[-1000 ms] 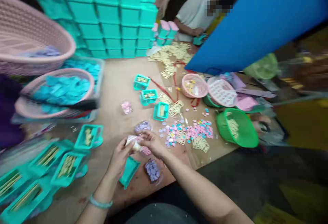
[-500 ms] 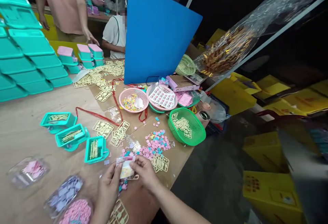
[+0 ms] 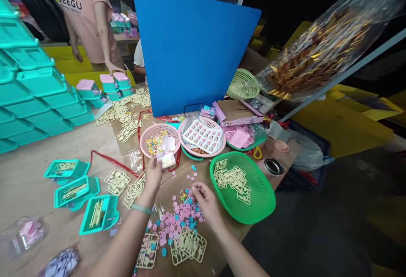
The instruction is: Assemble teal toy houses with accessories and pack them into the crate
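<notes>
My left hand reaches forward, its fingers closed on a small clear plastic bag with pale contents. The bag is at the front rim of a pink basket of small yellow and colourful pieces. My right hand is over the edge of a loose pile of pink and blue pieces, thumb and fingertips close together. Whether anything small sits between them I cannot make out. Beside that hand stands a green basket with cream plastic part frames in it.
Three open teal boxes with cream sticks stand at the left. A second pink basket holds sticker sheets. Behind rises a blue board. Stacked teal boxes line the far left; a person in a pink shirt stands beyond.
My hands, together at the bag before, have parted. The left has carried the bag forward to the pink basket; the right has moved to the pile's right edge. The view has shifted.
</notes>
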Demonstrator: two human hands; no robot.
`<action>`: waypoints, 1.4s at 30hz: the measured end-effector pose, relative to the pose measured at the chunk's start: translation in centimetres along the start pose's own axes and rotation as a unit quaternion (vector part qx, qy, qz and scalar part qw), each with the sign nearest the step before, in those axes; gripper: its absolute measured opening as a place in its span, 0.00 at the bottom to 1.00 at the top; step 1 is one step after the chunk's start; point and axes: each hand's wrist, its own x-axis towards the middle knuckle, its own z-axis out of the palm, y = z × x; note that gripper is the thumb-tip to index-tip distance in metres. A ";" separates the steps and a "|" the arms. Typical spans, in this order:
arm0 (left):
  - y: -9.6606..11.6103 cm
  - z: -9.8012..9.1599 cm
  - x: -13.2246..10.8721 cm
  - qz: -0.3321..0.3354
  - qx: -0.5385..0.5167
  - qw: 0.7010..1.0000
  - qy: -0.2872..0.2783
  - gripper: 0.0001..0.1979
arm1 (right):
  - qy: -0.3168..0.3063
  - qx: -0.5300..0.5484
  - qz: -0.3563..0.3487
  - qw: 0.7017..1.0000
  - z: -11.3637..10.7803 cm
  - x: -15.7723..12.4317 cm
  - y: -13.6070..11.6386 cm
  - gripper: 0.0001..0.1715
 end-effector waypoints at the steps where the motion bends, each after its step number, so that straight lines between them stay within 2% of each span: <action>1: 0.2 0.6 2.0 0.003 0.004 1.000 0.013 0.09 | -0.017 -0.015 0.002 1.000 -0.2 -0.1 0.6 0.27; 3: 0.2 1.9 4.9 0.010 0.013 0.999 0.029 0.09 | -0.058 -0.043 0.012 0.997 -0.3 -0.6 2.0 0.25; 5: -0.1 2.9 6.2 0.023 0.026 0.999 0.034 0.12 | -0.102 -0.070 0.028 0.992 -0.2 -1.4 3.5 0.23; 7: -1.0 3.1 5.6 0.046 0.043 0.997 0.035 0.15 | -0.134 -0.103 0.041 0.985 0.0 -2.3 5.0 0.21; 9: -2.5 1.8 3.3 0.069 0.065 0.995 0.032 0.16 | -0.148 -0.139 0.041 0.978 0.0 -3.3 6.3 0.20; 11: -4.3 -0.9 -0.4 0.081 0.092 0.992 0.027 0.14 | -0.154 -0.175 0.030 0.972 -0.3 -4.3 7.7 0.20; 16: -8.9 -10.5 -11.1 0.051 0.177 0.981 0.053 0.13 | -0.150 -0.275 -0.029 0.949 -2.0 -5.8 10.7 0.16; 18: -10.5 -13.3 -13.8 0.043 0.205 0.976 0.061 0.12 | -0.163 -0.317 -0.066 0.932 -1.3 -5.2 11.2 0.15; 20: -11.4 -15.0 -15.1 0.048 0.225 0.971 0.066 0.11 | -0.184 -0.357 -0.120 0.908 1.0 -3.5 11.2 0.16; 23: -11.2 -16.3 -15.4 0.072 0.252 0.960 0.094 0.10 | -0.198 -0.417 -0.198 0.864 7.2 0.2 10.5 0.20; 25: -10.2 -17.3 -14.9 0.102 0.286 0.941 0.147 0.11 | -0.185 -0.460 -0.212 0.842 11.8 2.5 10.1 0.29; 27: -9.0 -18.7 -14.0 0.139 0.345 0.899 0.230 0.18 | -0.157 -0.505 -0.187 0.828 15.6 4.2 10.0 0.42; 29: -8.1 -20.4 -12.6 0.153 0.408 0.851 0.291 0.30 | -0.133 -0.541 -0.157 0.816 18.0 5.0 10.1 0.52; 30: -7.9 -21.2 -11.7 0.143 0.433 0.839 0.298 0.36 | -0.127 -0.552 -0.154 0.810 18.5 5.1 10.2 0.54; 32: -7.7 -22.8 -9.9 0.098 0.458 0.844 0.261 0.44 | -0.125 -0.561 -0.175 0.799 18.7 4.9 10.4 0.51; 34: -7.9 -24.2 -8.5 0.059 0.459 0.862 0.207 0.46 | -0.126 -0.564 -0.201 0.791 18.1 4.3 10.7 0.47; 36: -8.0 -25.5 -7.8 0.051 0.440 0.879 0.177 0.45 | -0.124 -0.564 -0.213 0.788 17.2 3.9 11.0 0.43; 39: -7.7 -27.1 -8.3 0.083 0.397 0.902 0.148 0.44 | -0.105 -0.552 -0.245 0.790 16.1 3.6 11.5 0.40; 42: -6.7 -28.2 -9.8 0.128 0.351 0.919 0.128 0.44 | -0.104 -0.510 -0.300 0.799 16.0 3.4 12.0 0.37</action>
